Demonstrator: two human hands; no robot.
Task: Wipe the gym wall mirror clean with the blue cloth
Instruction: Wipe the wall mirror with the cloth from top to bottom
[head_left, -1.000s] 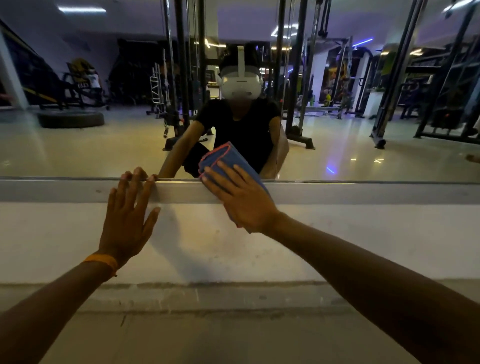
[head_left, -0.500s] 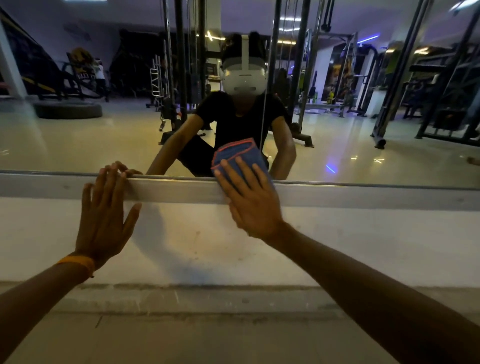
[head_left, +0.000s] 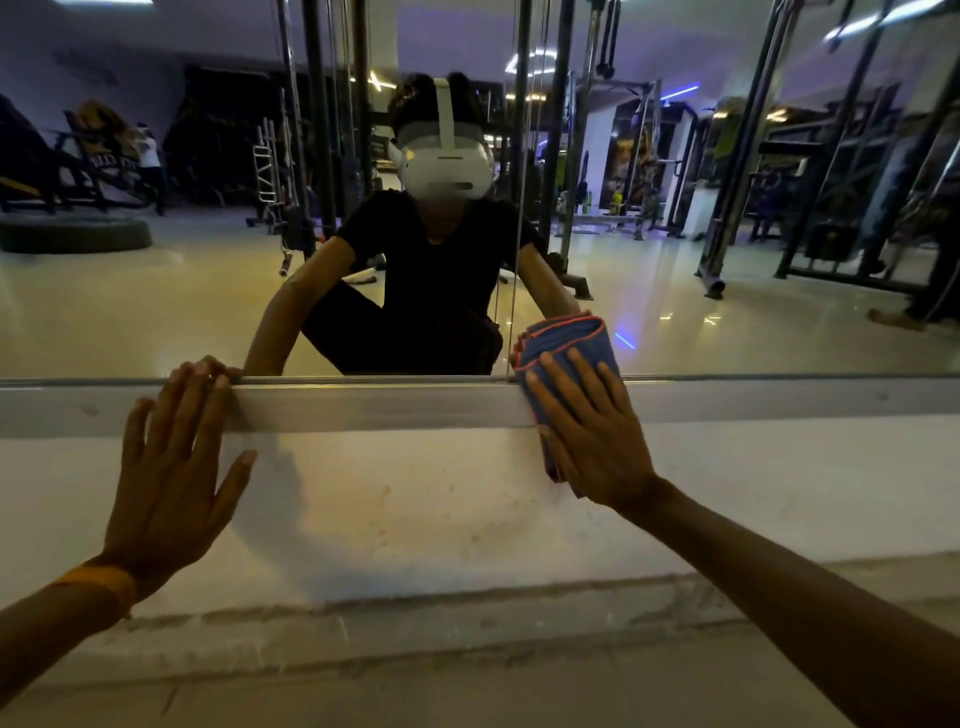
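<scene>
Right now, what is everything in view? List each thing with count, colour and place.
mirror: one, reflects the gym, upper wall
frame strip: one, silver, along the mirror's bottom edge
blue cloth: one, blue with orange edging, folded across strip and mirror edge
wall: one, white, below the strip
wristband: one, orange, left wrist
left hand: one, flat on the wall, fingertips on the strip
right hand: one, flat on the cloth

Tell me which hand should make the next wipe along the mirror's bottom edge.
Right. The right hand presses the blue cloth flat over the mirror frame; the left hand rests bare on the frame and the wall.
</scene>
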